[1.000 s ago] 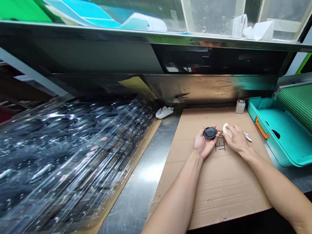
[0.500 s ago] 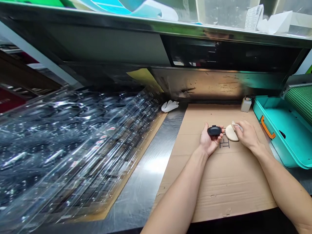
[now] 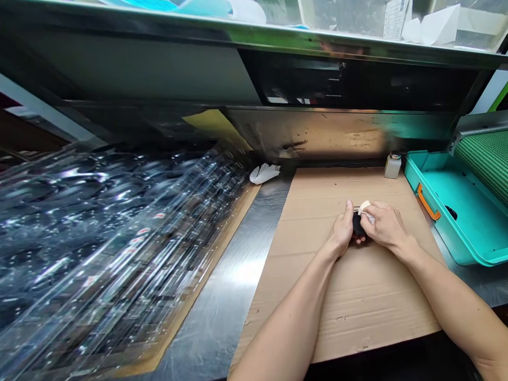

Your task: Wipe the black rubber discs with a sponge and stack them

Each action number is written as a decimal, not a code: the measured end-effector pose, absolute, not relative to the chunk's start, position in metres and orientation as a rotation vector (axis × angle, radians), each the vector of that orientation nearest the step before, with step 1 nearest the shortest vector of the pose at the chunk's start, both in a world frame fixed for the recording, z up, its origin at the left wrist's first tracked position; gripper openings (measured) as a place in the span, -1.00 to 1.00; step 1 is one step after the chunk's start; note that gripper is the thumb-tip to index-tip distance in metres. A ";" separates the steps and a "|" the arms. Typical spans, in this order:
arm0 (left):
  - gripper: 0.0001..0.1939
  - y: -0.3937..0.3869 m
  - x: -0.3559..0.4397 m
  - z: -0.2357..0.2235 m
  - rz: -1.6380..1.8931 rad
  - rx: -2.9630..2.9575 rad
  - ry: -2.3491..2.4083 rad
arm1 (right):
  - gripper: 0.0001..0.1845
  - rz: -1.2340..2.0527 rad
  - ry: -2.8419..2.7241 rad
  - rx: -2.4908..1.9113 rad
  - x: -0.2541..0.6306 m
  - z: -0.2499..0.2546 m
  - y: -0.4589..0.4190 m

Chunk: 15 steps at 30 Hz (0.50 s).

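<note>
Black part (image 3: 358, 226) is between the hands, nearer the person's left hand (image 3: 342, 228), which cradles it, fingers underneath. Long axis: can't tell, partly covered. Right hand (image 3: 384, 223) just right of it, pinching a white wad (image 3: 368, 214) at its far edge. Below: cardboard (image 3: 365, 296) on metal tabletop (image 3: 238, 270). Clear trays (image 3: 135, 254) left, teal bin (image 3: 454, 241) right.
</note>
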<state>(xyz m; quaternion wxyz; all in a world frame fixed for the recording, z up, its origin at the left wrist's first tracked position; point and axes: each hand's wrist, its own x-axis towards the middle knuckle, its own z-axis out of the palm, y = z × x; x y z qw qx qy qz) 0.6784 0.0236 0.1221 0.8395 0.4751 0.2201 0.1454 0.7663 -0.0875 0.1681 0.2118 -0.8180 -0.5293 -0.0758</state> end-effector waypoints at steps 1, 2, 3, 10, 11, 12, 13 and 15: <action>-0.28 0.024 0.678 0.122 0.317 1.056 0.468 | -0.78 -0.214 -1.481 -2.278 0.766 0.169 -0.087; -0.27 0.023 0.678 0.122 0.327 1.112 0.469 | -0.78 -0.218 -1.498 -2.263 0.765 0.170 -0.087; -0.26 0.023 0.677 0.122 0.332 1.151 0.468 | -0.77 -0.221 -1.515 -2.237 0.764 0.171 -0.086; -0.24 0.021 0.674 0.130 0.318 1.144 0.479 | -0.79 -0.097 -1.427 -2.318 0.777 0.172 -0.091; -0.24 0.024 0.673 0.133 0.324 1.063 0.477 | -0.78 -0.109 -1.389 -2.323 0.782 0.171 -0.092; -0.23 0.027 0.670 0.136 0.328 0.973 0.468 | -0.78 -0.135 -1.344 -2.312 0.787 0.170 -0.093; -0.22 0.032 0.668 0.139 0.326 0.888 0.454 | -0.76 -0.169 -1.292 -2.286 0.791 0.170 -0.094; -0.21 0.039 0.664 0.144 0.306 0.769 0.429 | -0.73 -0.225 -1.199 -2.199 0.796 0.169 -0.095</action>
